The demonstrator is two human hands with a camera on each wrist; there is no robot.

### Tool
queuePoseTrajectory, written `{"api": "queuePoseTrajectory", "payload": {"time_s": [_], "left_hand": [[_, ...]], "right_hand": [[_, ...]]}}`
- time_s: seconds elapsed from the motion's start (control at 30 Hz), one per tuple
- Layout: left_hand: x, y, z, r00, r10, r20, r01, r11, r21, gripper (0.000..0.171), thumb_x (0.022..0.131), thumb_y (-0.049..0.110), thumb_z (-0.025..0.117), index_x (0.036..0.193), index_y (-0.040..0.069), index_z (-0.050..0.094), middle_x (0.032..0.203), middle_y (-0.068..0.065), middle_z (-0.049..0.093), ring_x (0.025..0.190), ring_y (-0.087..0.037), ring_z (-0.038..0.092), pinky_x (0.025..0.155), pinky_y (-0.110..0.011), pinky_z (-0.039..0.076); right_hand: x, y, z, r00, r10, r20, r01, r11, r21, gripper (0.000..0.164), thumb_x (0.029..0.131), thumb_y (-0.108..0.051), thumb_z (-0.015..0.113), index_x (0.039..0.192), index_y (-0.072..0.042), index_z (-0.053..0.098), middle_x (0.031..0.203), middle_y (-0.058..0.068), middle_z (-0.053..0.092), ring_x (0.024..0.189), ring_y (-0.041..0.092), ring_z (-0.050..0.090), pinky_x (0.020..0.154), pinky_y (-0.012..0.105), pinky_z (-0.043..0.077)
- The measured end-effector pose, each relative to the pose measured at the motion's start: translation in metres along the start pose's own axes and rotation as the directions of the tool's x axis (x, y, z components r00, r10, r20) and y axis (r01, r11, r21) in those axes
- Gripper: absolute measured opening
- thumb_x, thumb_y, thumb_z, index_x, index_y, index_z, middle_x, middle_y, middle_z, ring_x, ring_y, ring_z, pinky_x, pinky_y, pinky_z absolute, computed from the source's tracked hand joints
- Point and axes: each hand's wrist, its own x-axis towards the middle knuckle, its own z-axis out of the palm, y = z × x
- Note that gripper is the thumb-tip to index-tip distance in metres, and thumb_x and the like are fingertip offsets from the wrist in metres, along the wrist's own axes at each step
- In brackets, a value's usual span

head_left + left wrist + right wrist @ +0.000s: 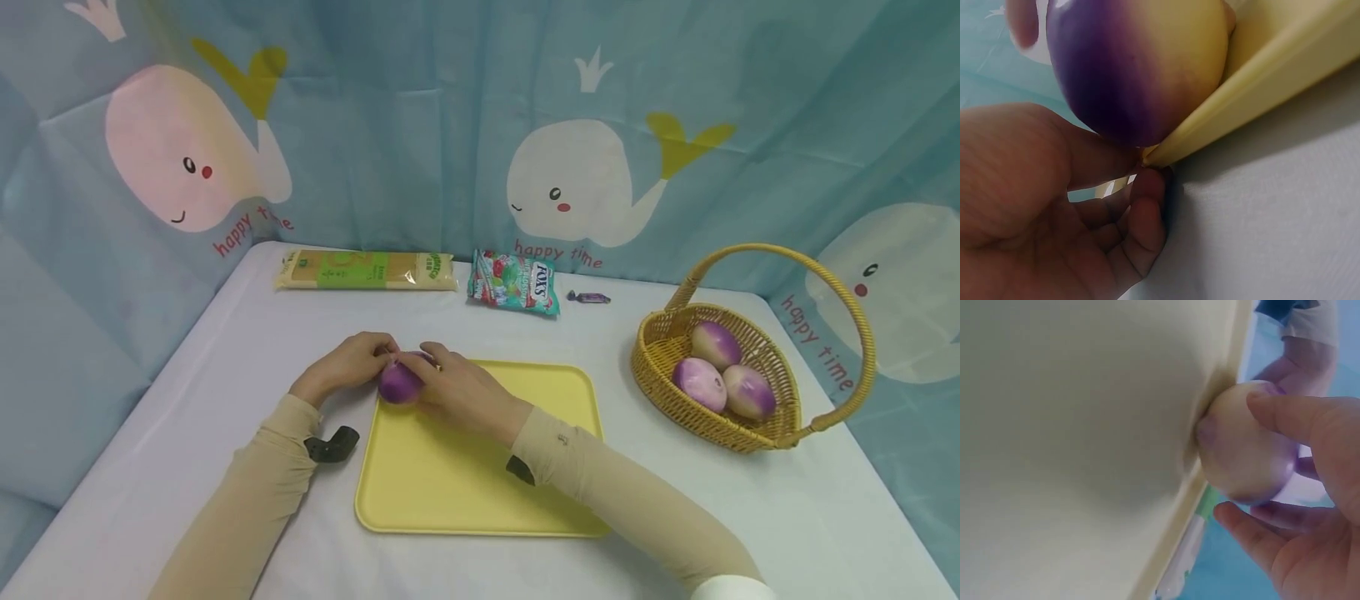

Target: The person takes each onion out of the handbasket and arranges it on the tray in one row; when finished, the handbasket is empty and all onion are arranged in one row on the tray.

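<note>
A purple-and-white turnip [400, 382] rests at the far left corner of a yellow tray [480, 492]. My right hand [468, 396] holds it; in the right wrist view, the thumb and fingers [1297, 419] lie round the turnip [1241, 447]. My left hand [352, 364] is at the same corner. In the left wrist view, its thumb and fingers [1147, 228] pinch the rim of the tray [1229, 119], just below the turnip [1135, 69]. The head view hides part of the turnip behind the right hand.
A wicker basket [787, 408] with a tall handle stands at the right, with several turnips [750, 392] in it. Along the back lie a pack of noodles [367, 271], a FOX'S candy bag [513, 283] and a wrapped candy [590, 297]. A whale-print curtain [420, 167] hangs behind the white table.
</note>
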Motion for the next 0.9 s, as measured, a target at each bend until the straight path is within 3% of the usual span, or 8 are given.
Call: {"api": "queuePoseTrajectory", "payload": {"time_s": [0.17,0.33,0.43,0.53,0.7,0.8,0.9], "left_hand": [[-0.002,0.0,0.003,1.0,-0.022,-0.004,0.022,1.0,0.004,0.02,0.099,0.013,0.049,0.104,0.004,0.066,0.1,-0.014,0.067,0.093,-0.024,0.059,0.088,-0.043,0.05],[-0.003,0.002,0.0,1.0,-0.025,-0.011,0.025,1.0,-0.001,0.021,0.1,0.014,0.049,0.105,0.003,0.065,0.101,-0.016,0.067,0.095,-0.026,0.059,0.089,-0.044,0.05],[-0.003,0.003,-0.002,1.0,-0.018,-0.006,0.018,1.0,-0.008,0.02,0.099,0.014,0.049,0.106,0.002,0.065,0.102,-0.016,0.067,0.095,-0.026,0.059,0.087,-0.043,0.05],[-0.001,0.004,-0.003,1.0,-0.015,0.003,0.015,1.0,-0.006,0.02,0.099,0.014,0.05,0.105,0.003,0.065,0.101,-0.015,0.067,0.094,-0.025,0.059,0.085,-0.04,0.049],[-0.001,0.005,-0.003,1.0,-0.024,0.006,0.024,1.0,-0.01,0.018,0.099,0.013,0.051,0.105,0.004,0.065,0.101,-0.015,0.067,0.094,-0.025,0.059,0.084,-0.039,0.049],[-0.003,0.005,-0.002,0.999,-0.032,0.0,0.032,0.999,-0.01,0.019,0.099,0.014,0.051,0.105,0.003,0.065,0.102,-0.015,0.067,0.096,-0.026,0.06,0.087,-0.042,0.05],[-0.003,0.003,0.0,1.0,-0.03,-0.003,0.03,1.0,-0.005,0.02,0.099,0.014,0.05,0.106,0.003,0.064,0.103,-0.016,0.066,0.097,-0.027,0.06,0.089,-0.045,0.049]], "right_hand": [[-0.032,0.016,-0.012,0.995,0.095,-0.023,-0.094,0.995,0.023,0.066,0.089,-0.028,0.072,0.147,-0.019,0.04,0.146,0.017,0.046,0.123,0.031,0.058,0.097,0.043,0.053],[-0.085,0.056,-0.038,0.957,0.218,-0.19,-0.221,0.975,0.004,0.051,0.088,-0.021,0.072,0.134,-0.008,0.055,0.137,0.019,0.054,0.12,0.035,0.059,0.097,0.049,0.051],[-0.122,0.086,-0.058,0.904,0.317,-0.287,-0.332,0.943,-0.005,0.044,0.087,-0.016,0.071,0.128,-0.002,0.059,0.126,0.022,0.06,0.112,0.038,0.06,0.093,0.052,0.051],[-0.161,0.111,-0.079,0.844,0.44,-0.307,-0.466,0.885,-0.013,0.04,0.089,-0.014,0.068,0.125,0.001,0.059,0.116,0.026,0.061,0.104,0.041,0.059,0.087,0.055,0.049],[-0.208,0.135,-0.103,0.761,0.608,-0.227,-0.641,0.76,-0.112,0.025,0.093,-0.022,0.061,0.103,0.001,0.061,0.091,0.027,0.059,0.081,0.042,0.056,0.067,0.055,0.046],[-0.22,0.143,-0.108,0.706,0.692,-0.147,-0.708,0.69,-0.152,0.035,0.098,-0.034,0.053,0.09,0.0,0.057,0.082,0.029,0.058,0.075,0.047,0.058,0.061,0.056,0.046],[-0.222,0.148,-0.109,0.656,0.754,-0.029,-0.748,0.645,-0.155,0.048,0.099,-0.05,0.046,0.103,-0.003,0.051,0.087,0.031,0.061,0.082,0.052,0.062,0.058,0.056,0.047]]}}
